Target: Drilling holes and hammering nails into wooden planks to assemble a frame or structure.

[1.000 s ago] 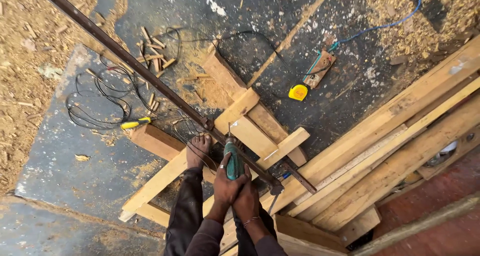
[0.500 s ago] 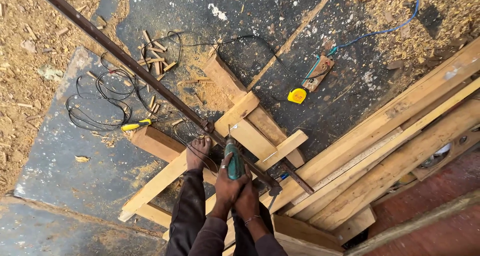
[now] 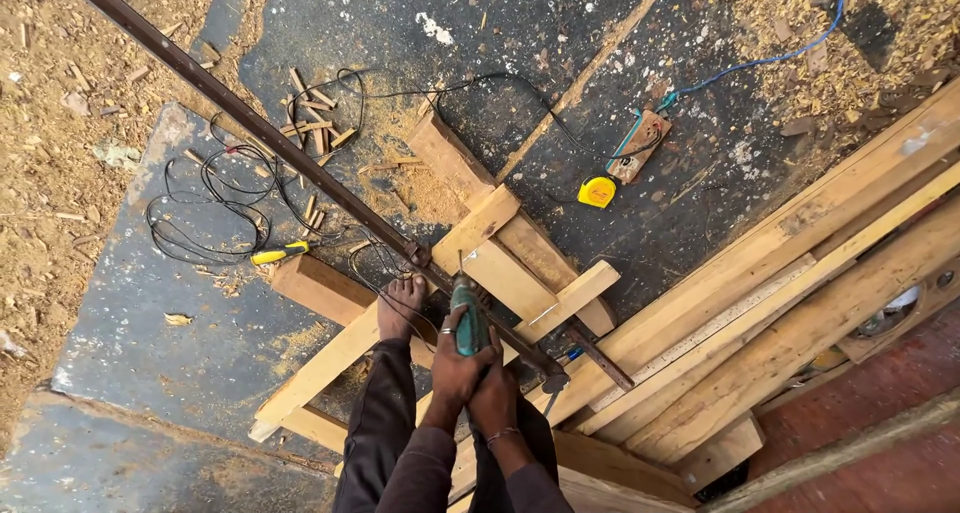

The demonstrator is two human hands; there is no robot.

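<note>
head | left hand [image 3: 458, 371] and right hand [image 3: 493, 395] both wrapped tight on green power drill [image 3: 467, 318], held upright over wooden plank [image 3: 520, 273]; bare foot [image 3: 402, 305] rests on plank beside long metal bar [image 3: 300, 163]; yellow tape measure [image 3: 597, 192] well apart on the floor

Both your hands, left hand [image 3: 455, 371] and right hand [image 3: 497, 398], grip a green power tool [image 3: 465, 318], probably a drill, over the wooden planks [image 3: 520, 273].

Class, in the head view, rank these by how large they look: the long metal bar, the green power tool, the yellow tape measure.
1. Metal bar
2. Power tool, though nearer the camera
3. Tape measure
</note>
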